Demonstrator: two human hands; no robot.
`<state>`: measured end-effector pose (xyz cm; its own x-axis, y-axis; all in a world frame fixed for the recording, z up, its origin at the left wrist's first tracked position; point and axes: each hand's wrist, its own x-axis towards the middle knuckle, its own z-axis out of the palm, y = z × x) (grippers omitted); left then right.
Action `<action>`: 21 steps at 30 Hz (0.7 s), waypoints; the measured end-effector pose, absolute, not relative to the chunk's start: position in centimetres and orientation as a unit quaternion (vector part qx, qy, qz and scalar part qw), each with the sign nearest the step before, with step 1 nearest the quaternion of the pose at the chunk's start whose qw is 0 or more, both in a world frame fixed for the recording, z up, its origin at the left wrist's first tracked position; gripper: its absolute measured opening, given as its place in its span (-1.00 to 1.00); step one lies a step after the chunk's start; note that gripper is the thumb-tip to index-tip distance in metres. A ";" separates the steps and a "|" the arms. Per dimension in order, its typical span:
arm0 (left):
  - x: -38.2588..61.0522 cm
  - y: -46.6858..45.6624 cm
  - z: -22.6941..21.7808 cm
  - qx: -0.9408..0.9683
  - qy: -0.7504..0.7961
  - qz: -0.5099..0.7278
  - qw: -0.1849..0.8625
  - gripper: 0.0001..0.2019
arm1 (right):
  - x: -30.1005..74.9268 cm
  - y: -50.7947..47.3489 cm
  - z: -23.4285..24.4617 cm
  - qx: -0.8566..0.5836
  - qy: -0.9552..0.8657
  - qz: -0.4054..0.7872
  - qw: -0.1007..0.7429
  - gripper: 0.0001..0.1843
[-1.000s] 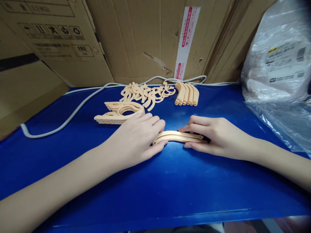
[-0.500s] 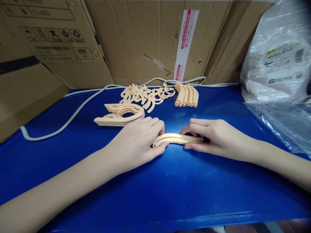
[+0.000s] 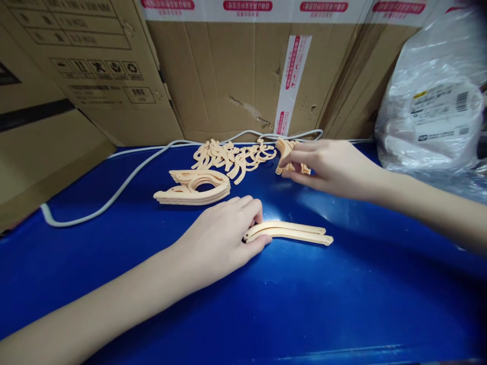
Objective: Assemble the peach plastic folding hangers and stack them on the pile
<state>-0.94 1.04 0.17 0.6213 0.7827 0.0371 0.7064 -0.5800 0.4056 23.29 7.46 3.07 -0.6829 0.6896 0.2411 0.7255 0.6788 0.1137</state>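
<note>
- Head view, nearest: bare blue table (image 3: pixel 243 309) spreads in front of the person, under both forearms.
- Left hand (image 3: pixel 228 228) rests low on it, thumb and fingers closed round the left ends of two curved wooden strips (image 3: pixel 300 234).
- Those strips lie side by side, long axis running left to right with the right ends slightly nearer the person; these free ends are a little apart and nothing touches them.
- Right hand (image 3: pixel 327 165) is farther out, beyond the strips, thumb and fingers partly bent and parted at a row of curved pieces (image 3: pixel 282 148).
- That row lies straight beyond the strips, its visible part running away from the person, roughly crosswise to them; the right hand is clearly the nearer one. Its fingers cover much of the row, so I cannot tell whether it grips a piece.
- Left of the row, well apart from both hands, sit a neat stack of flat shapes (image 3: pixel 190 198) and, farther, a loose pile of hooks (image 3: pixel 216 153).
- Farthest: white cable (image 3: pixel 133 178), cardboard box (image 3: pixel 228 66).
</note>
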 end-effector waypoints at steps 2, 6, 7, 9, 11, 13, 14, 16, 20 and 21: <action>-1.0 1.0 0.2 0.880 0.426 0.107 0.182 -0.84 | 22.8 9.6 3.6 -0.405 -0.901 -0.137 0.072 -0.65; -1.0 1.1 0.1 0.877 0.429 0.108 0.187 -0.84 | 21.6 13.4 3.6 -0.427 -0.891 -0.149 0.041 -0.65; -1.0 1.1 0.0 0.877 0.430 0.108 0.187 -0.84 | 21.3 14.0 3.5 -0.433 -0.890 -0.141 0.033 -0.66; -0.9 1.2 -0.1 0.877 0.430 0.105 0.187 -0.83 | 20.7 15.0 3.0 -0.448 -0.884 -0.134 0.016 -0.66; -0.9 1.2 -0.1 0.876 0.432 0.102 0.188 -0.83 | 20.2 15.6 2.5 -0.457 -0.881 -0.127 0.009 -0.66; -0.8 1.2 -0.2 0.875 0.433 0.102 0.192 -0.83 | 19.9 15.9 2.2 -0.462 -0.880 -0.110 0.008 -0.68; -0.8 1.2 -0.2 0.874 0.434 0.103 0.193 -0.83 | 19.8 16.0 2.1 -0.464 -0.880 -0.103 0.008 -0.70; -0.8 1.2 -0.2 0.872 0.435 0.105 0.197 -0.82 | 19.6 16.1 2.1 -0.465 -0.880 -0.096 0.005 -0.73; -0.8 1.3 -0.2 0.869 0.439 0.102 0.204 -0.81 | 19.4 16.4 2.3 -0.464 -0.880 -0.100 -0.001 -0.77; -0.8 1.4 -0.2 0.868 0.442 0.099 0.206 -0.81 | 19.4 16.5 2.4 -0.468 -0.878 -0.100 -0.001 -0.78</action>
